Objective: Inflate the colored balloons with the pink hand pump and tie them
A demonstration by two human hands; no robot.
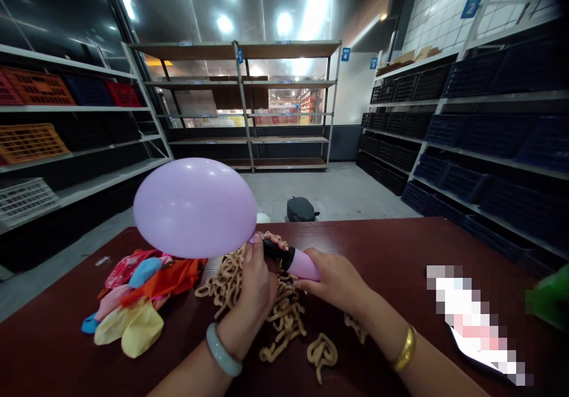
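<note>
A large inflated purple balloon [195, 207] stretches out to the left above the table. Its neck is pinched in my left hand [259, 275], at the black nozzle end of a hand pump. My right hand [335, 275] is wrapped round the pump's pink body [305, 265]. Under and around my hands lies a pile of tan, curled, rope-like pieces [284, 314], with one loose coil [322, 352] nearer the front. To the left sits a heap of uninflated balloons [149, 293] in red, orange, blue, pink and yellow.
The dark red table [382, 243] spans the foreground. A blurred-out white item [475, 326] lies at right, beside a green object [553, 299] at the edge. Beyond stand a dark bag [301, 208] on the floor and shelves [288, 142] with crates [33, 142] along the sides.
</note>
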